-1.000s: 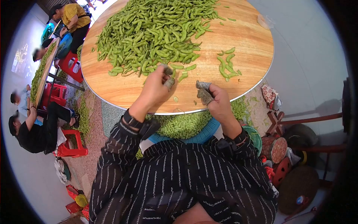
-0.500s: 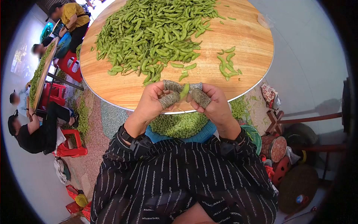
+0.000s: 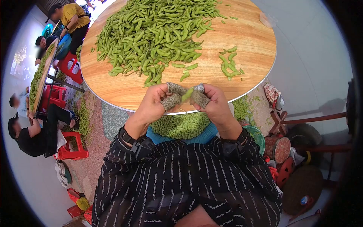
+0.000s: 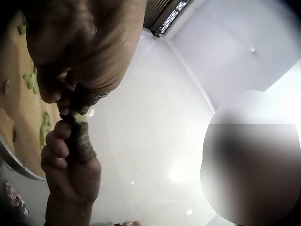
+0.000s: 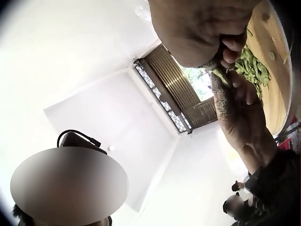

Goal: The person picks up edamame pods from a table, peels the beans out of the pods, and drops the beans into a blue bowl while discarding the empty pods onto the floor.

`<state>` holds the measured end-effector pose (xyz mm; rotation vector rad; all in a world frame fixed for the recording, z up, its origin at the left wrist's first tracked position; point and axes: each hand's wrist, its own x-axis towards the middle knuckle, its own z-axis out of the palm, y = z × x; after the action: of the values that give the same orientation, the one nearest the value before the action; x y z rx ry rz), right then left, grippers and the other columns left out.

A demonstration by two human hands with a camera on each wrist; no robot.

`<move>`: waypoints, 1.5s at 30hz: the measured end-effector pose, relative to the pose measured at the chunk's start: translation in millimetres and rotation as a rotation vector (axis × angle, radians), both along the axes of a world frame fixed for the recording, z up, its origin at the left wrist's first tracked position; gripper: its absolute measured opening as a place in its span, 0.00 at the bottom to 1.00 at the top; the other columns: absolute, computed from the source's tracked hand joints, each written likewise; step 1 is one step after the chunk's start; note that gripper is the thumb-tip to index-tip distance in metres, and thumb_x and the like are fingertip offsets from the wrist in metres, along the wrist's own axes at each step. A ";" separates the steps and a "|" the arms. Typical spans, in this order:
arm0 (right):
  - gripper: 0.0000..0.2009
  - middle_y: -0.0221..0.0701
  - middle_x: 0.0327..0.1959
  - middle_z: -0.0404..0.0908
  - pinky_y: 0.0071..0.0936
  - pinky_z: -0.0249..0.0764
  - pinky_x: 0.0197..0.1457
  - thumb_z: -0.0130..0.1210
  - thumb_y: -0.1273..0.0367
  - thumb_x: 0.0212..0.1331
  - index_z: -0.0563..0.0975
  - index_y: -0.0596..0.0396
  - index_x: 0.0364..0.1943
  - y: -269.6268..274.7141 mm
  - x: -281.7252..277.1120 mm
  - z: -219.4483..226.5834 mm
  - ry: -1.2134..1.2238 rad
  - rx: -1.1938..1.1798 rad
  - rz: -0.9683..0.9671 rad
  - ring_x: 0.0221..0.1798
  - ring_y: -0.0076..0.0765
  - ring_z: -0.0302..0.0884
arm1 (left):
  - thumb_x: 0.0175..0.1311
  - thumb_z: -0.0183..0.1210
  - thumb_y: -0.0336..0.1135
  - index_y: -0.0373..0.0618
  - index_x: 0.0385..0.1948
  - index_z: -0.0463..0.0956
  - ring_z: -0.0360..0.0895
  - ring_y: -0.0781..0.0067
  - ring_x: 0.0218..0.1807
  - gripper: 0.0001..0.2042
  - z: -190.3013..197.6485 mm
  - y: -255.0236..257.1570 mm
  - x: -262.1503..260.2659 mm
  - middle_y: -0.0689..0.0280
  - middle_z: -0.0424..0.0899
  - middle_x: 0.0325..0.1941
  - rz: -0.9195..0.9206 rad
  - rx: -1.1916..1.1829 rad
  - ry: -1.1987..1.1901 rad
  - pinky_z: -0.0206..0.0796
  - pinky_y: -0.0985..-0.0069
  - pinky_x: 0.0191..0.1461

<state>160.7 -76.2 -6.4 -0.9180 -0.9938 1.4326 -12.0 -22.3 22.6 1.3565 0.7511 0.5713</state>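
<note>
Shelling is the step in hand, I judge: left hand (image 3: 153,104) and right hand (image 3: 215,104), thumbs in grey knitted finger covers (image 3: 171,101), pinch one green soybean pod (image 3: 186,94) between them, above the round wooden table (image 3: 249,41) edge at 6 o'clock. Next move calls for squeezing the beans out, over the blue basin of shelled beans (image 3: 181,126).

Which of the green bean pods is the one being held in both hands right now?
The single pod pinched between the left hand and right hand, off the round table's near edge; the others lie on the table.
</note>
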 end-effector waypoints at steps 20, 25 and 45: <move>0.06 0.25 0.27 0.73 0.12 0.63 0.30 0.47 0.76 0.53 0.73 0.60 0.34 11.8 -1.2 -18.7 -0.100 0.302 0.016 0.28 0.14 0.66 | 0.62 0.42 0.46 0.45 0.27 0.66 0.53 0.87 0.15 0.14 -34.6 -9.4 12.5 0.74 0.61 0.16 0.082 -0.515 -0.393 0.42 0.88 0.16; 0.06 0.25 0.26 0.73 0.12 0.62 0.29 0.48 0.76 0.52 0.73 0.60 0.34 15.4 7.5 -25.2 0.127 0.115 0.150 0.25 0.15 0.65 | 0.62 0.41 0.49 0.45 0.27 0.65 0.50 0.87 0.15 0.16 -47.9 -3.0 10.6 0.75 0.59 0.16 -0.129 -0.743 -0.582 0.41 0.87 0.16; 0.05 0.22 0.21 0.71 0.07 0.54 0.21 0.47 0.75 0.49 0.71 0.56 0.31 1.1 -2.4 -6.4 0.238 -0.107 0.100 0.21 0.10 0.63 | 0.45 0.58 0.33 0.40 0.26 0.65 0.71 0.54 0.25 0.12 -33.3 -6.1 8.6 0.57 0.71 0.20 0.118 1.098 0.326 0.62 0.67 0.24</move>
<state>158.3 -75.1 -12.7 -0.7611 -0.8003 1.6508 -3.4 -28.5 -10.8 2.4705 0.8059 0.9323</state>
